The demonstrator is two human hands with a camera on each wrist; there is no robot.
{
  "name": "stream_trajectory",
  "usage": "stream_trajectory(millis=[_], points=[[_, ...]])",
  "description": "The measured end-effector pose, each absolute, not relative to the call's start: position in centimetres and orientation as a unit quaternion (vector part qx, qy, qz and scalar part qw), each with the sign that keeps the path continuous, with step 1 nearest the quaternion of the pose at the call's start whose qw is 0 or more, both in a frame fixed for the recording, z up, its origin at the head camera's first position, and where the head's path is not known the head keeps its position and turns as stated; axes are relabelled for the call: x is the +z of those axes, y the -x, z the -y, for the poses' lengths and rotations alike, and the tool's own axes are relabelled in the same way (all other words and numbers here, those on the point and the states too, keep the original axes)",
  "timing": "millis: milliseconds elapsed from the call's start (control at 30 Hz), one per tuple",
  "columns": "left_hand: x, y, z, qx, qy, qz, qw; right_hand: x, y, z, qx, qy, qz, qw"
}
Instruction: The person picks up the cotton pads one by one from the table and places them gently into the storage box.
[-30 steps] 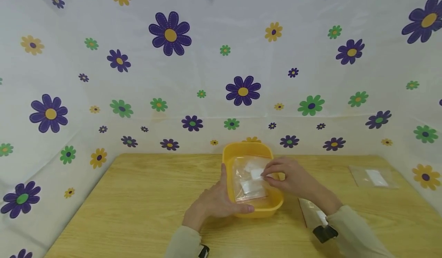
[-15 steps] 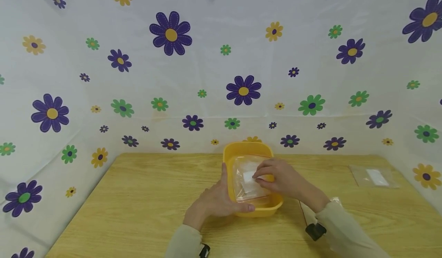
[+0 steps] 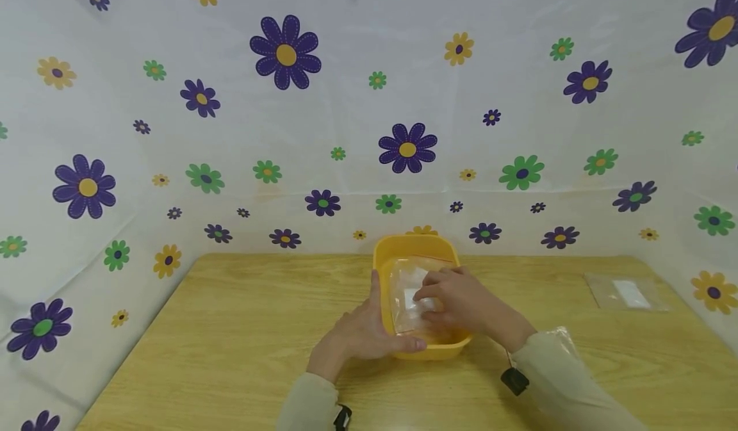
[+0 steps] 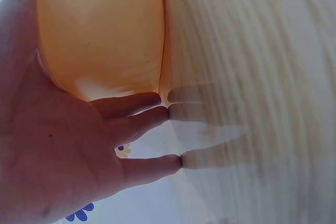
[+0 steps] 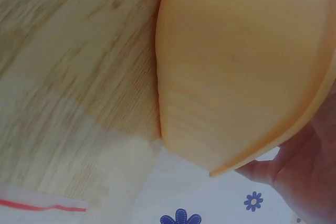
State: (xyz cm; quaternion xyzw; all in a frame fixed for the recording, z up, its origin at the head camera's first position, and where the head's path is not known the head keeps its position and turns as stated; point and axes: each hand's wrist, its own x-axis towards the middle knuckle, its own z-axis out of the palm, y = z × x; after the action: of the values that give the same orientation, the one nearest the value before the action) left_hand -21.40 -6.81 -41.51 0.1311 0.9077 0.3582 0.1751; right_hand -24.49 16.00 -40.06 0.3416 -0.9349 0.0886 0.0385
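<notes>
A: Where is the yellow tub (image 3: 444, 353)?

B: On the wooden table (image 3: 248, 328), open side up, by the 12 o'clock edge, with a flowered cloth (image 3: 438, 98) behind it.

A: What is the left hand (image 3: 357, 338) doing?

B: Holding the tub at its 8 o'clock corner. The thumb lies over the near rim, and 3 fingers reach down outside the wall, their tips touching the tabletop.

A: And the right hand (image 3: 461, 300)?

B: It reaches in over the 4 o'clock rim, fingers bent, tips at a white piece (image 3: 410, 298) amid clear plastic bagging (image 3: 401, 316). I can't tell whether they pinch it; the right wrist view shows mostly the tub's outer wall.

A: How many bags are in there?

B: The layers overlap, so I can't count them.

A: Any outside?

B: I see 2. A flat clear bag (image 3: 606, 290) with a white insert (image 3: 631, 294) lies at 3 o'clock, well apart from the tub. A partly hidden bag (image 3: 564, 337) shows near 4 o'clock, beside the right sleeve (image 3: 567, 376).
</notes>
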Motion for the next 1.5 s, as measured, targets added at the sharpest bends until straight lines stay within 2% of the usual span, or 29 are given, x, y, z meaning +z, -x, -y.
stream_trajectory(millis=[133, 233, 500, 767, 1100, 1300, 1500], points=[[-41.5, 21.5, 6.8, 0.362, -0.132, -0.907, 0.173, -39.8, 24.3, -15.7, 0.083, -0.322, 0.943, 0.022], [-41.4, 21.4, 6.7, 0.359, -0.129, -0.908, 0.173, -39.8, 24.2, -15.8, 0.081, -0.324, 0.942, 0.030], [-41.4, 21.2, 6.7, 0.355, -0.123, -0.911, 0.169, -39.9, 23.8, -17.6, 0.108, -0.357, 0.919, 0.130], [-41.4, 21.3, 6.6, 0.363, -0.124, -0.908, 0.167, -39.5, 22.6, -20.8, 0.147, -0.319, 0.919, 0.178], [-41.4, 21.3, 6.7, 0.374, -0.129, -0.902, 0.170, -39.7, 21.6, -26.2, 0.136, -0.272, 0.914, 0.268], [-41.5, 21.3, 6.7, 0.365, -0.129, -0.907, 0.169, -39.9, 20.9, -28.7, 0.071, -0.183, 0.947, 0.256], [-41.5, 21.2, 6.8, 0.363, -0.123, -0.907, 0.171, -40.4, 20.5, -30.5, 0.041, -0.109, 0.973, 0.198]])
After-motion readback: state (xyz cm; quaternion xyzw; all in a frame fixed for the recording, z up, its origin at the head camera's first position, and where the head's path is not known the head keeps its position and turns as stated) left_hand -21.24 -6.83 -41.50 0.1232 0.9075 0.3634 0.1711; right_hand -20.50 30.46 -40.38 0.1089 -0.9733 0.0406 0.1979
